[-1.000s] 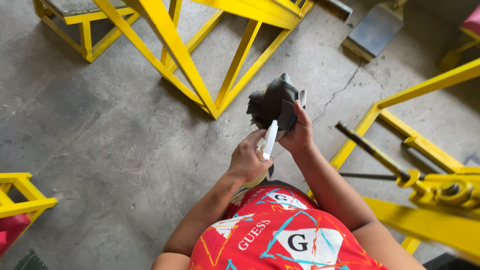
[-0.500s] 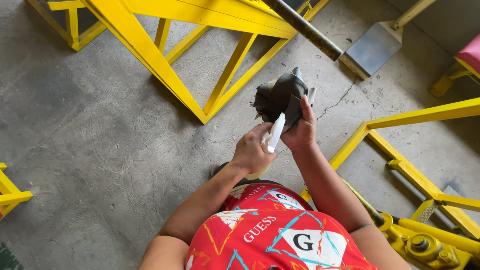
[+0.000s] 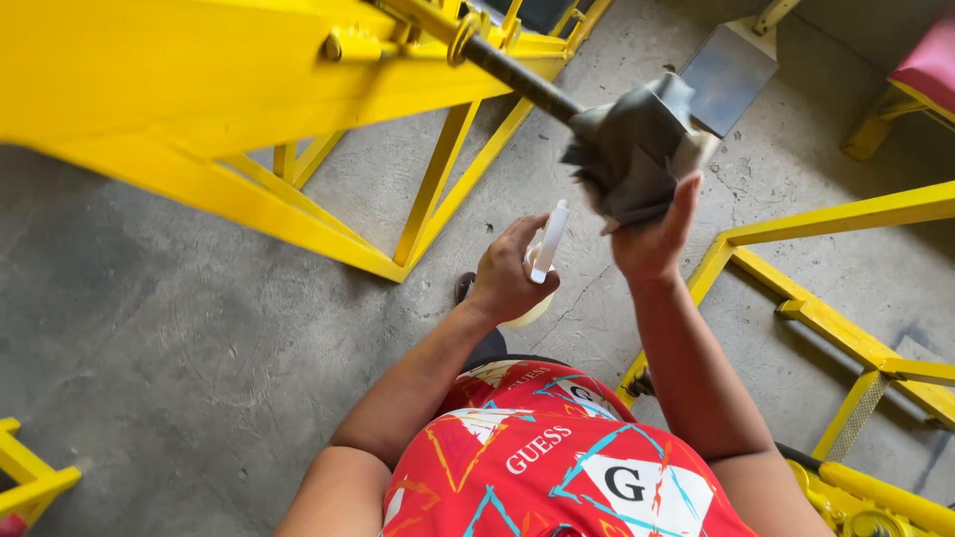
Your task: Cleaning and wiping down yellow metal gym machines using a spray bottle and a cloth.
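Observation:
My left hand (image 3: 505,277) grips a white spray bottle (image 3: 545,249) by its trigger head, with the pale bottle body hanging below the fist. My right hand (image 3: 654,239) is raised and holds a crumpled dark grey cloth (image 3: 637,149). The cloth is pressed around the end of a dark metal bar (image 3: 517,78) that sticks out from a yellow steel machine frame (image 3: 199,89). The spray nozzle points up toward the cloth, a short way to its left.
Yellow steel frames stand on the concrete floor (image 3: 179,328): a large one at the top left, a rail frame (image 3: 846,214) at the right, another piece (image 3: 30,477) at the bottom left. A grey metal plate (image 3: 728,65) lies beyond the cloth. A pink pad (image 3: 930,60) is at the top right.
My right hand has lifted the cloth away from the bottle and up onto the end of the dark bar. The left hand with the bottle stayed low. My view has shifted toward the yellow frame.

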